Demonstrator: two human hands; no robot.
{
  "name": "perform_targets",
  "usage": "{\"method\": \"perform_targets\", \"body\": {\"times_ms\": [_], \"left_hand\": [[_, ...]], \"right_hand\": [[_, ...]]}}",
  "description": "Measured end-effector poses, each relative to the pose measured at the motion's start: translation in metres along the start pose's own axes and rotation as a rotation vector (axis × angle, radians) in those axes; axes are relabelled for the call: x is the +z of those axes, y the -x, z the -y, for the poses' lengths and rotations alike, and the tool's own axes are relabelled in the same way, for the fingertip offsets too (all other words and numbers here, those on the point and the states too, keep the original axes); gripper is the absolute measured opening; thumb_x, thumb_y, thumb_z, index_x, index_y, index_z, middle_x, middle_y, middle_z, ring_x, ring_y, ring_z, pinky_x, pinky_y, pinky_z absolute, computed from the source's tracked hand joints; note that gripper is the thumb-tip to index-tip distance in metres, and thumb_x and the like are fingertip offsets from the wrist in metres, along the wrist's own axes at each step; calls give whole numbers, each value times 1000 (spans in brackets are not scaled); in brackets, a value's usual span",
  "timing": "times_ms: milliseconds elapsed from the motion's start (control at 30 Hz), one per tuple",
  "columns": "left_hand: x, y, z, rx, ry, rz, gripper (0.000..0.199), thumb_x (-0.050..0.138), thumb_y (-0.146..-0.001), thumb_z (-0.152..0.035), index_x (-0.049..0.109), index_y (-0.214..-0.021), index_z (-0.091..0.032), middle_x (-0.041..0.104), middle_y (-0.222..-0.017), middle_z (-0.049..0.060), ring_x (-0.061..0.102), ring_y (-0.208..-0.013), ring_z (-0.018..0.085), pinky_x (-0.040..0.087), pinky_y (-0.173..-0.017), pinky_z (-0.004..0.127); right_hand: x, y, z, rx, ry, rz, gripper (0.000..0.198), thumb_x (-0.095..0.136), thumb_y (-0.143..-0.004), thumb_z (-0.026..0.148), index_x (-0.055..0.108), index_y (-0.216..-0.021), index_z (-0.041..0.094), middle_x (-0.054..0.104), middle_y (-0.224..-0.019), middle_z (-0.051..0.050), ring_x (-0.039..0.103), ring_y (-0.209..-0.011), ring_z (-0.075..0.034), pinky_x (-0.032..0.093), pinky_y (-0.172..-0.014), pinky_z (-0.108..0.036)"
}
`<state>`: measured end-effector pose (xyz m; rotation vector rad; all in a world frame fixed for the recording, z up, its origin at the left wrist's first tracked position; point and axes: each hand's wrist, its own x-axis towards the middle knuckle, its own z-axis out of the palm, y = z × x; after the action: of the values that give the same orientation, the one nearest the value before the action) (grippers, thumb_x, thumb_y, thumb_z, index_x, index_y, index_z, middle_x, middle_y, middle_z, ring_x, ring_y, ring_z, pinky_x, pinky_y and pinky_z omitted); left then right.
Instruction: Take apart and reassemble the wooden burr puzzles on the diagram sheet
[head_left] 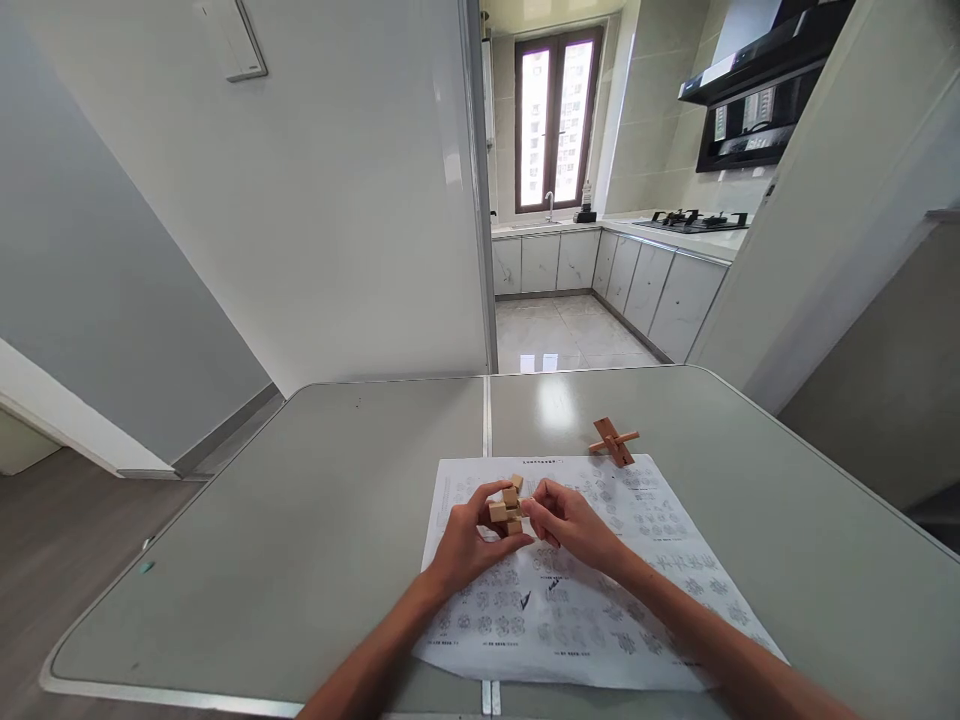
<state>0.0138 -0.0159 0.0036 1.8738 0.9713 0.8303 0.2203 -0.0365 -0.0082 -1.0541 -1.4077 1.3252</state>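
Observation:
Above the printed sheet [592,640] is a small wooden interlocking block puzzle [510,508], made of several pale pieces at odd angles. My left hand [474,545] grips it from the left, with the thumb below and the index finger above. From the right, my right hand [566,520] has its fingertips pinched against the puzzle's right side. Whether those fingers hold a separate piece is hidden. The sheet carries rows of small line drawings of puzzle shapes, and a few dark tick marks.
A reddish-brown wooden cross-shaped piece [615,443] lies at the sheet's far right edge. The grey folding table [315,540] has a metal seam down its middle. Near its left edge sits a small green bit [146,567]. Beyond the table is a kitchen with a gas hob [694,220].

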Motion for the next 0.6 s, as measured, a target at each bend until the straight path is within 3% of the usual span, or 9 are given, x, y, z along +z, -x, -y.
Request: {"method": "perform_targets", "body": {"times_ms": [233,400,600], "left_hand": [[-2,-3,-10,-67,138,61,63,82,-80,-39,58,-137,-24,72,-86,0,68,-76,16,59,-77,30],[-1,-2,-9,-86,165,92,62,81,-81,-38,60,-137,-22,71,-84,1,70,-73,16,60,-75,31],[-2,-1,-12,-108,245,161,70,76,-87,-41,50,-149,-22,72,-82,1,74,-72,19,61,-79,36]], "right_hand": [[-8,2,-1,-172,227,8,37,57,-99,56,50,-85,23,60,-70,2,50,-61,-15,38,-59,-29],[-10,2,-3,-198,218,45,35,56,-100,55,49,-87,23,54,-71,3,47,-62,-14,37,-59,-28],[-10,4,3,-221,185,98,33,54,-101,54,48,-89,23,51,-70,4,46,-60,-13,39,-60,-28]]}}
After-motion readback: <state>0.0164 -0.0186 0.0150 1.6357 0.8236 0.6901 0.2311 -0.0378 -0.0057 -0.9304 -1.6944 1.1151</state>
